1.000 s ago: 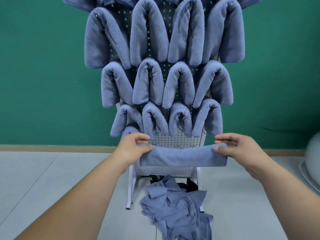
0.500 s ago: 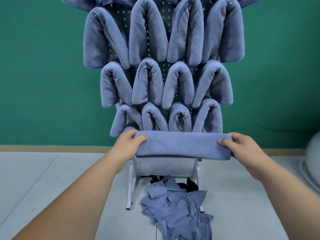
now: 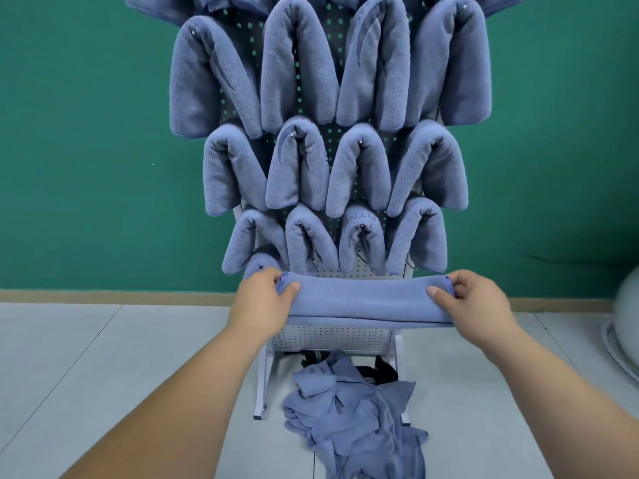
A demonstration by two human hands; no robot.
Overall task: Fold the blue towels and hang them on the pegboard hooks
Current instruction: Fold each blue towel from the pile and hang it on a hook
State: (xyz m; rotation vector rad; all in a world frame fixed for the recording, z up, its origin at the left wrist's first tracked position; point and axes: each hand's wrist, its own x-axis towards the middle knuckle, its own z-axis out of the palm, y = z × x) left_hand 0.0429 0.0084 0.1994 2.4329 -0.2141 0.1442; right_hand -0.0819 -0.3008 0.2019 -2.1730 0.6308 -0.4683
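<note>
The green wall [image 3: 86, 150] rises behind the white pegboard [image 3: 332, 337]. Rows of folded blue towels [image 3: 297, 63] draped over hooks cover the pegboard's upper part. A heap of loose blue towels [image 3: 352, 409] lies at the pegboard's foot. Before its bare lower panel a folded towel [image 3: 366, 300] stretches level. The left hand [image 3: 257, 305] pinches one end between thumb and curled fingers, and the right hand [image 3: 477, 302] pinches the other.

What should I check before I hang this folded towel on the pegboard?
1. Left hand grips one end of the folded towel: ok.
2. Right hand grips the other end: ok.
3. Towel held level, layers together: ok.
4. Free spot on the pegboard behind it: cannot tell.
5. Hung towels in the row above sit in place: ok.
</note>
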